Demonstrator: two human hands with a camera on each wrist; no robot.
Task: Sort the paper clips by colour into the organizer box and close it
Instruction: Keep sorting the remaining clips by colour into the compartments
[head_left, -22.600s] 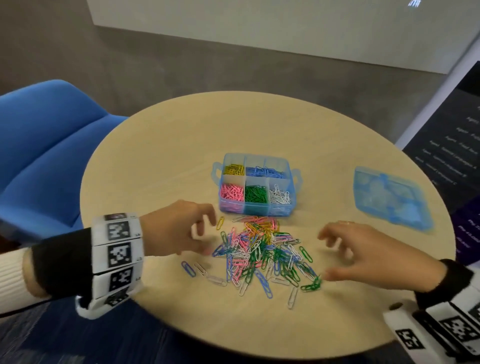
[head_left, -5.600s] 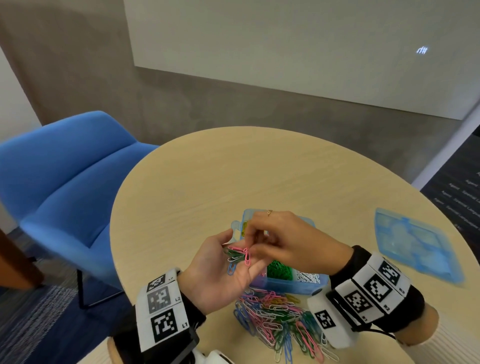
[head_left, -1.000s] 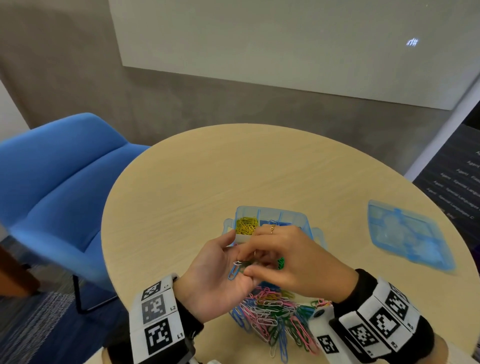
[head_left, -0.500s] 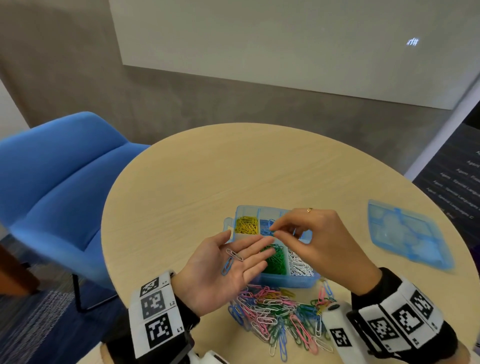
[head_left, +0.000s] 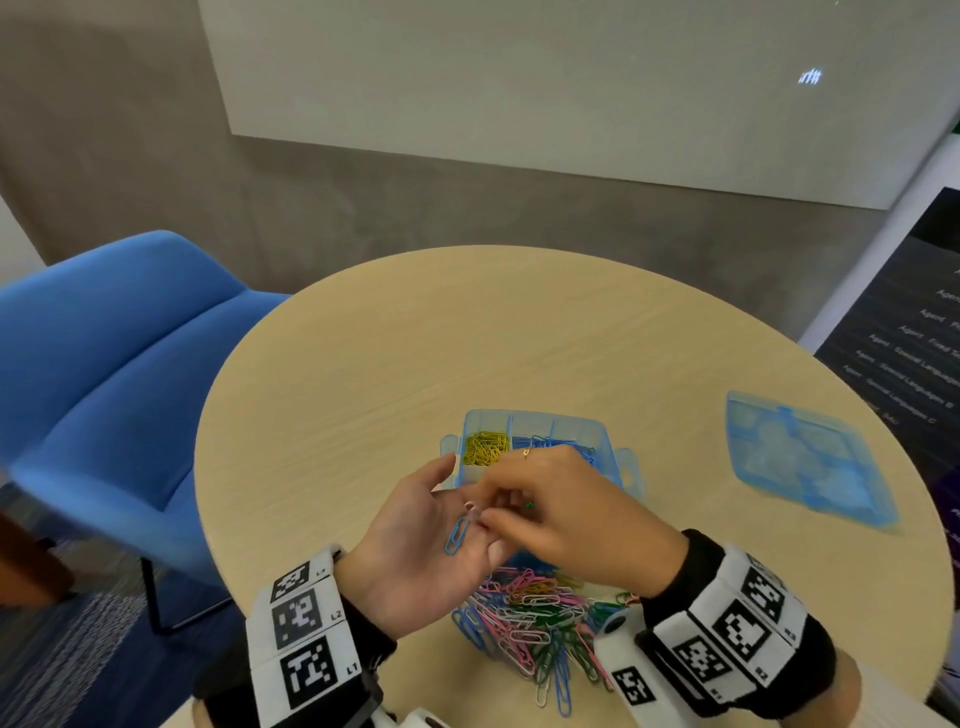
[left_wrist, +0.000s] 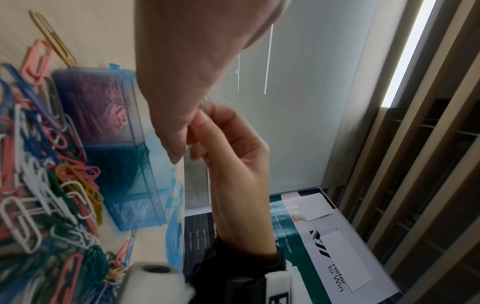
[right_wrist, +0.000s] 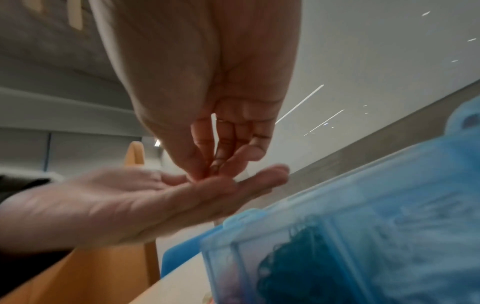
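My left hand (head_left: 415, 540) is held palm up in front of the blue organizer box (head_left: 613, 441), with a blue paper clip (head_left: 457, 536) and a pale paper clip (head_left: 470, 506) lying on it. My right hand (head_left: 485, 515) reaches over that palm, thumb and forefinger pinching the pale clip. The right wrist view shows the same: right fingertips (right_wrist: 207, 172) come together on the flat left hand (right_wrist: 130, 195). The box has yellow clips (head_left: 485, 448) and blue clips (head_left: 553, 442) in its far compartments; my hands hide the near ones. A mixed pile of clips (head_left: 530, 618) lies on the table before the box.
The box's blue lid (head_left: 800, 457) lies apart at the table's right edge. The round wooden table (head_left: 467, 343) stands beside a blue chair (head_left: 119, 364) on the left. A dark printed banner (head_left: 914, 353) is at the right.
Half a second ago my right hand was over the box's far compartments. It has come back to the left palm and closed its fingertips on the pale clip. The left hand stays palm up.
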